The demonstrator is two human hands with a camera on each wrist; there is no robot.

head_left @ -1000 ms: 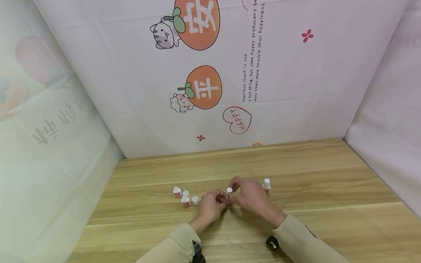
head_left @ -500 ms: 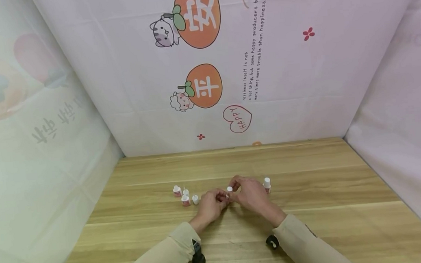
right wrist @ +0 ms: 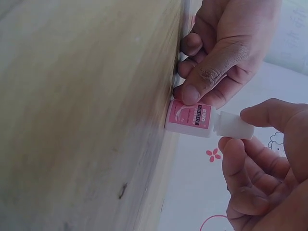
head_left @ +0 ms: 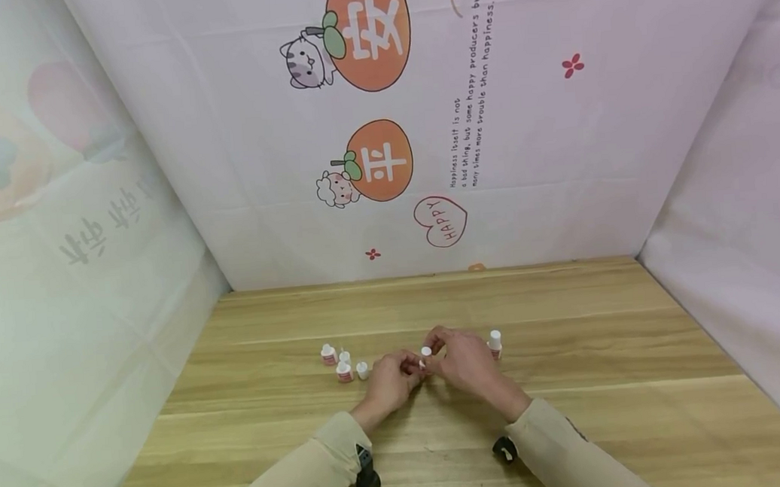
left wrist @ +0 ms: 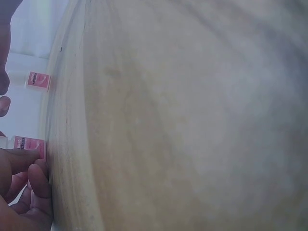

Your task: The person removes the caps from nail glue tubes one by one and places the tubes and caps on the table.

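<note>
A small pink-labelled glue bottle [right wrist: 191, 118] stands upright on the table between my two hands. My left hand [head_left: 389, 379] pinches its body low down, thumb over the label, as the right wrist view shows. The white bottle cap [right wrist: 235, 126] sits at the neck of this bottle. My right hand [head_left: 468, 360] holds that cap between thumb and fingers. From the head view, fingers cover most of the bottle and chiefly its white top [head_left: 426, 352] shows. The left wrist view catches part of the pink label [left wrist: 30, 143] above the left fingers.
Left of my hands stand two bottles with bare white tops, one behind [head_left: 328, 355] and one nearer [head_left: 345, 373]. Two loose white caps, a front cap [head_left: 362, 371] and a back cap [head_left: 345, 357], are beside them. A capped bottle [head_left: 495, 345] stands right of my right hand.
</note>
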